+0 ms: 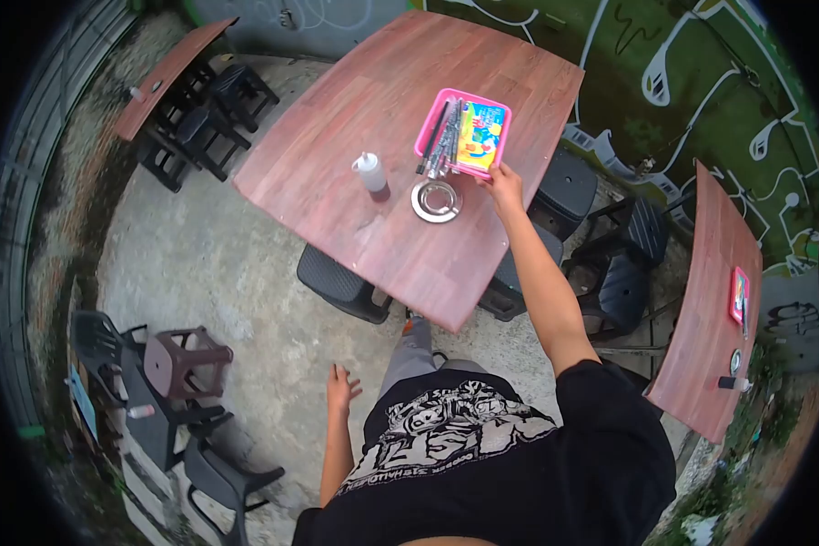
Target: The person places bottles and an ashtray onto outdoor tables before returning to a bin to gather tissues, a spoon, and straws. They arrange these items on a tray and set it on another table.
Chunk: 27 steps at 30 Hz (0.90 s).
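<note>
My right hand (503, 186) is closed on the near right corner of a pink tray (423, 135). In the tray lie a blue and yellow packet (480, 135) and several dark, wrapped utensils (444, 141). Just below the tray, a round metal ashtray (437, 201) rests on the wooden table (337, 146). To its left stands a squeeze bottle (369, 175) with a white top and dark liquid at the bottom. My left hand (341, 389) hangs low beside my body, over the concrete floor, fingers apart and holding nothing.
Black stools (344, 282) stand under the table's near edge and at its right side. Another table (701, 337) at the right bears a pink tray and a bottle. Plastic chairs (223, 478) and a brown stool (184, 364) are at lower left. A third table (168, 77) stands at upper left.
</note>
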{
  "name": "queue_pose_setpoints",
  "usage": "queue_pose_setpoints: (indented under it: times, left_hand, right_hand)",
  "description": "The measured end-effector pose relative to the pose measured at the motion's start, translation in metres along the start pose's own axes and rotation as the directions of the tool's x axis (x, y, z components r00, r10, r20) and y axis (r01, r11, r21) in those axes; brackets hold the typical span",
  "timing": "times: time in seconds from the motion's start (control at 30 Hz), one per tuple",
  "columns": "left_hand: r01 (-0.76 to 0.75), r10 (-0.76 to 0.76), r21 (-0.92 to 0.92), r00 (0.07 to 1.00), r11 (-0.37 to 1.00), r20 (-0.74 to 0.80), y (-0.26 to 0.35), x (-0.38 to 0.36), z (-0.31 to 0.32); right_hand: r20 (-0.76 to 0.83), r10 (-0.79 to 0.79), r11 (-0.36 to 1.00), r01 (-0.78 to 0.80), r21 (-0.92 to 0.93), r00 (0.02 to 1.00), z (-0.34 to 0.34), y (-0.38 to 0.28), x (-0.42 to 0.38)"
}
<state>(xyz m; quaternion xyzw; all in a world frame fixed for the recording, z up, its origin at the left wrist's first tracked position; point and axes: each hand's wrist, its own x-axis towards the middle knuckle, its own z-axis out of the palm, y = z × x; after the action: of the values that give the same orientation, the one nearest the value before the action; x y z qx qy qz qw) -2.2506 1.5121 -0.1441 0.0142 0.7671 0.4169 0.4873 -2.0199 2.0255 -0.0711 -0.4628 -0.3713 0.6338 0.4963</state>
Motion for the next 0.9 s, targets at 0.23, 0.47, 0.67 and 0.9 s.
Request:
queue_pose_setpoints:
  times: [0.23,0.47,0.67,0.9]
  left_hand:
    - [0.315,-0.303,0.426,0.948,0.848,-0.097,0.001,0.052,-0.055]
    - [0.265,-0.247,0.230,0.963,0.937,-0.106,0.058,0.094,-0.049]
    - [0.189,-0.248,0.425,0.965,0.885,0.087,0.090,0.130,-0.016]
    - [-0.090,-0.249,0.708,0.899,0.700,0.360,0.108,0.195,0.010]
  right_hand:
    - [-0.217,0.134,0.985,-0.107,0.134,0.967,0.083,0.056,0.133]
    - [-0.285,0.178,0.979,-0.139,0.150,0.942,0.118,0.073,0.199]
    - [-0.128,0.305,0.950,-0.292,0.110,0.944,0.088,0.050,0.147]
    - [-0.270,0.229,0.967,-0.187,0.175,0.935,-0.053,0.019,-0.072]
